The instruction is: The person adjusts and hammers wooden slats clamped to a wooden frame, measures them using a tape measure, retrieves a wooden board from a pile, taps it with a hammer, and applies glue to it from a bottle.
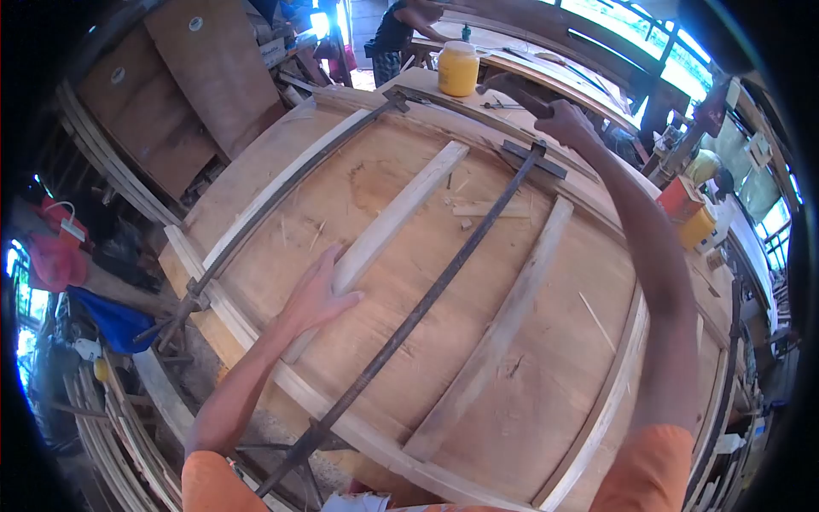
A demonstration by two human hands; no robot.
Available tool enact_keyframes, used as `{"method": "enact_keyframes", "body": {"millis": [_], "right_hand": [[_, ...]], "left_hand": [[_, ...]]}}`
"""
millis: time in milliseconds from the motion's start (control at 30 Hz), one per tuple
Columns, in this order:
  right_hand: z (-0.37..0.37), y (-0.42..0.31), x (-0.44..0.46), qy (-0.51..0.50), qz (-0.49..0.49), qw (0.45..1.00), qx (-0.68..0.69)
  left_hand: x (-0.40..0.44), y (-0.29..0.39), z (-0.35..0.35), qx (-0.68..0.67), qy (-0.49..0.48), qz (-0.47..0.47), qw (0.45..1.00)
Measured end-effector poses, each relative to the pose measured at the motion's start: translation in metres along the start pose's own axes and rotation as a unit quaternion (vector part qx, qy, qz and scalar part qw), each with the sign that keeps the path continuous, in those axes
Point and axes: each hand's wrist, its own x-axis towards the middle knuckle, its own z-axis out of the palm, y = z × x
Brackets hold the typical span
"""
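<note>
A wooden frame with several slats (pixel 401 207) lies on a plywood-topped bench. My left hand (pixel 320 293) is wrapped round the near part of this pale slat, thumb on its right side. Raised over the far right of the frame, my right hand (pixel 567 125) is closed on the handle of a hammer (pixel 519 92). One long bar clamp (pixel 435 290) crosses the frame between my arms, its far jaw at the far rail. A second bar clamp (pixel 281 197) runs along the left side. Wood chips and splinters are scattered on the plywood.
Beyond the far rail stands a yellow jar (pixel 458 69). Plywood sheets (pixel 205 72) lean at the back left. One person (pixel 394 38) stands at the back, another bends at the right near yellow and orange containers (pixel 695 229). Wood strips (pixel 119 427) stand at lower left.
</note>
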Motion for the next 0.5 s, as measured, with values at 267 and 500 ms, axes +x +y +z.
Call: {"method": "enact_keyframes", "body": {"millis": [267,500], "right_hand": [[0.054,0.010,0.074,-0.080,0.140,0.987,-0.020],[0.095,0.019,0.102,-0.224,-0.058,0.961,-0.149]], "left_hand": [[0.057,-0.021,0.024,-0.014,-0.058,-0.022,0.998],[0.046,-0.016,0.033,-0.034,-0.010,-0.004,0.999]]}}
